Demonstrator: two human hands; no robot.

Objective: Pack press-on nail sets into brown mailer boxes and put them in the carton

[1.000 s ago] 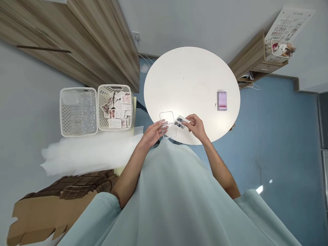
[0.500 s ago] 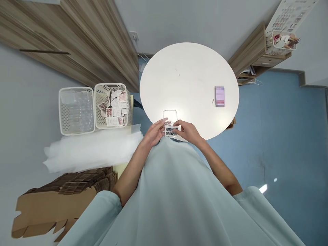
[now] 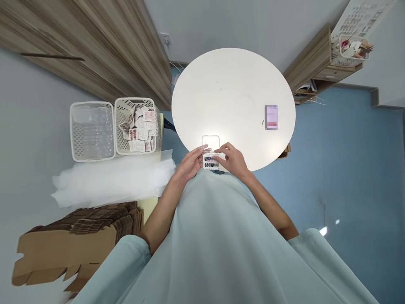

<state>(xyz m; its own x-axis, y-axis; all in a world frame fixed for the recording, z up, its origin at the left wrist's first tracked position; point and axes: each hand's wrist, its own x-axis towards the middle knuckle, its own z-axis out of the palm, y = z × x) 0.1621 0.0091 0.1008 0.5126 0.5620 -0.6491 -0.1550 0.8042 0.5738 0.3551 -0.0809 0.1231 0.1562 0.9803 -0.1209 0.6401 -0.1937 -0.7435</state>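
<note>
A small clear plastic case (image 3: 211,142) stands with its lid raised at the near edge of the white table. Inside its base lie dark press-on nails (image 3: 207,164) in two rows. My left hand (image 3: 190,164) grips the case's left side, with the fingertips at the hinge. From the right, my right hand (image 3: 233,161) reaches over the base. Its thumb and index finger are bent and apart, touching or just above the upper right nails, which they partly hide. I see nothing held between them.
The round white table (image 3: 234,88) carries a blurred purple item (image 3: 271,117). At left are a basket of clear cases (image 3: 92,159), a basket of printed cards (image 3: 119,145), white packing sheets (image 3: 110,179) and flat cardboard boxes (image 3: 63,253). Wooden cabinets (image 3: 126,50) flank the table.
My right thumb and index finger have shifted slightly up over the case, uncovering more of the lower row of nails. My left hand keeps its hold, and the view has shifted slightly.
</note>
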